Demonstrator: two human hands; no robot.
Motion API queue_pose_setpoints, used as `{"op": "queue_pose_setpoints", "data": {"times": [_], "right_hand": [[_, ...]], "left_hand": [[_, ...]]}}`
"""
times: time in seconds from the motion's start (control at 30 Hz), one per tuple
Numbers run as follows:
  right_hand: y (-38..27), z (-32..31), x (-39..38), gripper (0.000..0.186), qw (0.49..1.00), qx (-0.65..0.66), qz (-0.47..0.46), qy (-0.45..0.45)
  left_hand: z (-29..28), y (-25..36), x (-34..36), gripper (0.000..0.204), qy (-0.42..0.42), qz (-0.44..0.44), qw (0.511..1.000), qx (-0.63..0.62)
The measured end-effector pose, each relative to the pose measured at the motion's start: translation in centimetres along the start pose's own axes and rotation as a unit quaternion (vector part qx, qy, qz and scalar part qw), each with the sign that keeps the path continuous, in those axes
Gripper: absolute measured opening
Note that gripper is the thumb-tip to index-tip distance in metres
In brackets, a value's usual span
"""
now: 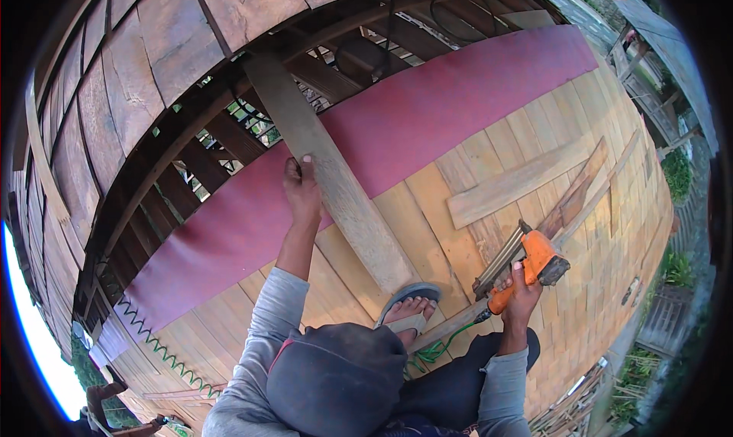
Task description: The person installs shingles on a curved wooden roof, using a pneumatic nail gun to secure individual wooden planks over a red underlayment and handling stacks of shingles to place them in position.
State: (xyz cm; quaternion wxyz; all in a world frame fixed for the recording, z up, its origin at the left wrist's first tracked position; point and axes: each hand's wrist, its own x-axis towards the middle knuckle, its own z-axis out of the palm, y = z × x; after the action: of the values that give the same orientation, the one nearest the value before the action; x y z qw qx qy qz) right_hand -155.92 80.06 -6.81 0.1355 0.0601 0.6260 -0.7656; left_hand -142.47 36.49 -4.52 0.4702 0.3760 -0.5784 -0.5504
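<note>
My right hand (521, 298) grips the handle of an orange nail gun (540, 252) with a black end cap and a long metal magazine. A green air hose (458, 333) runs from its handle. My left hand (303, 190) is closed, its thumb at the left edge of a long, weathered wooden plank (336, 181). Whatever that hand holds, if anything, is hidden. The plank lies across a dark pink sheet (473, 93) and rows of light wooden shingles (359, 270). My sandalled foot (410, 312) is at the plank's near end.
Loose boards (519, 181) lie on the shingles at right. Beyond the sheet, gaps show between dark battens (229, 135), below older brown shingles (172, 44). A coiled green hose (156, 349) trails at lower left. Another person's arm (107, 395) shows at the lower left edge.
</note>
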Motion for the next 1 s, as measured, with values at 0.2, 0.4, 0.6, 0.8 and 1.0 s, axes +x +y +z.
{"op": "queue_pose_setpoints", "data": {"times": [0.2,0.4,0.6,0.8,1.0], "right_hand": [[1.1,-0.9,0.7,0.026,0.998,-0.053,-0.021,-0.023],[1.4,-1.5,0.0,0.031,0.995,-0.091,-0.003,-0.029],[-0.5,-3.8,-0.7,0.032,0.993,-0.109,-0.019,-0.032],[0.6,-4.8,-1.5,0.039,0.994,-0.100,-0.038,-0.016],[0.9,-3.0,-2.3,0.040,0.986,-0.126,-0.079,-0.082]], "left_hand": [[3.5,-0.8,1.1,0.015,-0.041,-0.026,0.998,-0.043],[2.8,-0.8,3.2,0.015,-0.090,-0.092,0.992,-0.005],[5.4,5.4,3.8,0.020,-0.172,-0.043,0.872,0.456],[4.0,5.7,5.5,0.016,-0.084,0.166,0.831,0.524],[-0.5,5.1,14.8,0.017,-0.013,0.403,0.678,0.615]]}}
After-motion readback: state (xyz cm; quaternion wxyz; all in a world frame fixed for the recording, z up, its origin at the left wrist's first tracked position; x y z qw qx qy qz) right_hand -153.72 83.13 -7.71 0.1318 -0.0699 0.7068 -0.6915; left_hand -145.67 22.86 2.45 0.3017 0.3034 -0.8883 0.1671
